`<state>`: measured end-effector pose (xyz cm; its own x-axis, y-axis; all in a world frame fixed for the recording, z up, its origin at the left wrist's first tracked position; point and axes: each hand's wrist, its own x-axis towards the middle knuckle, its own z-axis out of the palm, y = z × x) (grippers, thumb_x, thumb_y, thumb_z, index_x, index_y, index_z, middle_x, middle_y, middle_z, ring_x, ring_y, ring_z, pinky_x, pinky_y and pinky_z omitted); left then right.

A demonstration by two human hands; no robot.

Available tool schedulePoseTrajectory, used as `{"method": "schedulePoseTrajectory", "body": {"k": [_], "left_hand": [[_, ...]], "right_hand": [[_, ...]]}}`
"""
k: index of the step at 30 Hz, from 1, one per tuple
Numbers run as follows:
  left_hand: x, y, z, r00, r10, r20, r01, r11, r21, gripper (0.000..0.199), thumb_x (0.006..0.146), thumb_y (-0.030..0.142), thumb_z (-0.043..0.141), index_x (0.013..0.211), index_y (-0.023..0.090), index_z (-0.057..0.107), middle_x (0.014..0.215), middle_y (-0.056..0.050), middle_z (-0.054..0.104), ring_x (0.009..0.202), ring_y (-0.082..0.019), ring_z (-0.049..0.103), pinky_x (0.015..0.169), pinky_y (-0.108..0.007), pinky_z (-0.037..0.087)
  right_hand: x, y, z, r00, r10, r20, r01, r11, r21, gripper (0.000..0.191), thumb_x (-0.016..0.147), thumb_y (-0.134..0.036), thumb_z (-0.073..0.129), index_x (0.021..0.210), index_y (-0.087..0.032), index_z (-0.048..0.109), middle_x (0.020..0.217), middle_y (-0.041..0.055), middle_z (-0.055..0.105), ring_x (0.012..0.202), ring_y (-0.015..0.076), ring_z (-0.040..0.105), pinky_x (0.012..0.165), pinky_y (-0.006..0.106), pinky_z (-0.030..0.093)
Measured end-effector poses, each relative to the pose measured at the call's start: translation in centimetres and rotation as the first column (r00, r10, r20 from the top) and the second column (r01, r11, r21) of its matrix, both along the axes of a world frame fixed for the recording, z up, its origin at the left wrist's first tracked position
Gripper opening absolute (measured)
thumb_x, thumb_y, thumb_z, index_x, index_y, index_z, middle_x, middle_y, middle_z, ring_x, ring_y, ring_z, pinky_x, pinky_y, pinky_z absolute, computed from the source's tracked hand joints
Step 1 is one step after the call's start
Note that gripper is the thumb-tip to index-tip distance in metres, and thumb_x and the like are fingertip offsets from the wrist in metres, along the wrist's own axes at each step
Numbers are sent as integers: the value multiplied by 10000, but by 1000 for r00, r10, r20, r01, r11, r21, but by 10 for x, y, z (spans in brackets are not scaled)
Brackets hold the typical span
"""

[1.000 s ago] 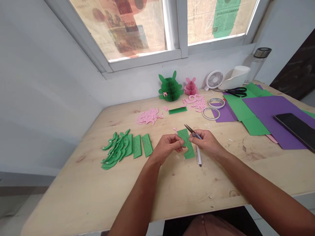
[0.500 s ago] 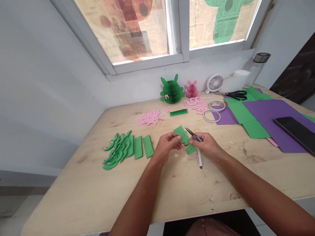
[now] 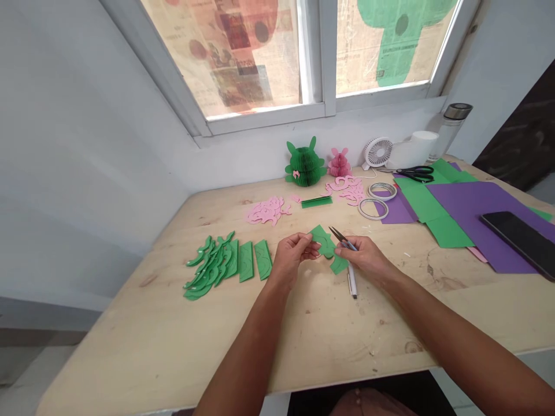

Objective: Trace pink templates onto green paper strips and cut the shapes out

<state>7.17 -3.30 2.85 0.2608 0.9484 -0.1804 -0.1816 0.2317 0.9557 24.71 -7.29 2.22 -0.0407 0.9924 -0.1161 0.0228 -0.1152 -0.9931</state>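
Note:
Between the fingertips of my left hand [image 3: 297, 252] is a piece of green paper [image 3: 321, 237] with a curved line drawn on it. My right hand [image 3: 363, 256] is closed on small scissors [image 3: 343, 237], their blades pointing up and left beside the paper. A partly cut flap of the same green paper [image 3: 339, 265] hangs by my right fingertips. Just below, a white pen [image 3: 352, 282] lies on the table. To the left are green strips [image 3: 245, 262] with drawn outlines and a heap of curved green cutouts [image 3: 208, 267].
Pink cutouts [image 3: 267, 211] lie farther back, near a folded green strip [image 3: 316, 201]. A green paper figure [image 3: 304, 166] and a pink one [image 3: 339, 163] stand by the wall. Tape rolls [image 3: 373, 208], black scissors [image 3: 416, 173], purple paper [image 3: 489, 219] and a phone [image 3: 518, 240] are at right.
My left fingers have shifted their grip toward the paper's left edge, showing more of it. The scissors stay in my right hand. The whole view has tilted slightly.

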Motion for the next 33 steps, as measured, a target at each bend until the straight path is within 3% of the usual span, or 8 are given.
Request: {"method": "schedulePoseTrajectory", "body": {"k": [4, 8, 12, 21, 33], "left_hand": [[0, 0, 0, 1000, -25, -6, 25, 1000, 2, 357, 652, 481, 722, 661, 150, 589, 652, -40, 668, 528, -115, 592, 558, -245, 487], [2, -5, 1, 991, -129, -38, 128, 992, -11, 341, 627, 443, 760, 656, 135, 616, 585, -42, 649, 511, -119, 584, 528, -235, 471], [5, -8, 0, 977, -206, -62, 205, 979, -20, 323, 585, 382, 801, 684, 125, 632, 663, -73, 693, 519, -119, 585, 532, -244, 477], [4, -1, -11, 987, -146, -63, 145, 989, -13, 391, 563, 420, 803, 733, 136, 594, 682, -78, 707, 504, -127, 590, 507, -251, 468], [4, -2, -10, 993, -111, -34, 110, 994, -24, 395, 563, 406, 801, 751, 142, 576, 706, -78, 716, 512, -128, 603, 526, -256, 474]], "right_hand": [[0, 0, 1, 1000, -18, -20, 17, 999, -44, 260, 645, -401, 697, 661, -171, 579, 540, -57, 400, 493, 82, 291, 483, 239, 198], [1, 0, 0, 999, -14, -42, 13, 1000, -17, 296, 640, -431, 704, 644, -167, 572, 577, -38, 443, 536, 97, 361, 506, 238, 247], [0, -1, -1, 999, -10, -46, 11, 1000, 7, 301, 654, -438, 699, 651, -165, 570, 590, -38, 443, 566, 104, 385, 544, 242, 280], [-1, -1, 2, 999, -30, -18, 30, 999, -34, 333, 636, -469, 703, 663, -161, 578, 542, -60, 402, 481, 69, 249, 468, 234, 165], [-1, -1, 1, 999, -30, -16, 30, 999, -28, 229, 663, -373, 673, 661, -171, 566, 545, -70, 379, 483, 71, 232, 486, 248, 158]]}}
